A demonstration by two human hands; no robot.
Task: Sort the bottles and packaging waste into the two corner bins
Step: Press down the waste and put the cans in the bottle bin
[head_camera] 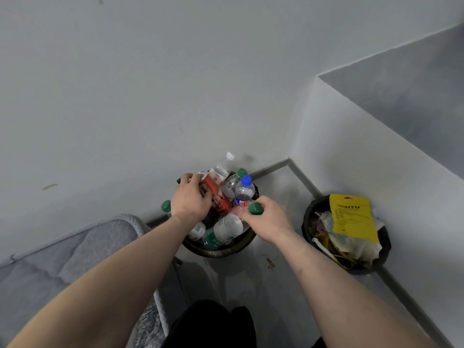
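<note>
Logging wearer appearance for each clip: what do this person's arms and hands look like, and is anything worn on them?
Both forearms are bare as far as the frame shows, with no sleeves in view. The left hand and right hand wear no gloves. No watch, ring or wristband shows. Dark clothing appears at the bottom edge, below the arms.

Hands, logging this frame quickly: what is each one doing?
Left hand: grips the red metal drink can.
Right hand: grips the green-capped clear plastic bottle.

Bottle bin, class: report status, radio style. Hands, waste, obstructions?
Left hand grips red can. Right hand holds green-capped bottle over bottle bin, heaped full. Paper bin holds yellow pouch. Nothing blocking.
</note>
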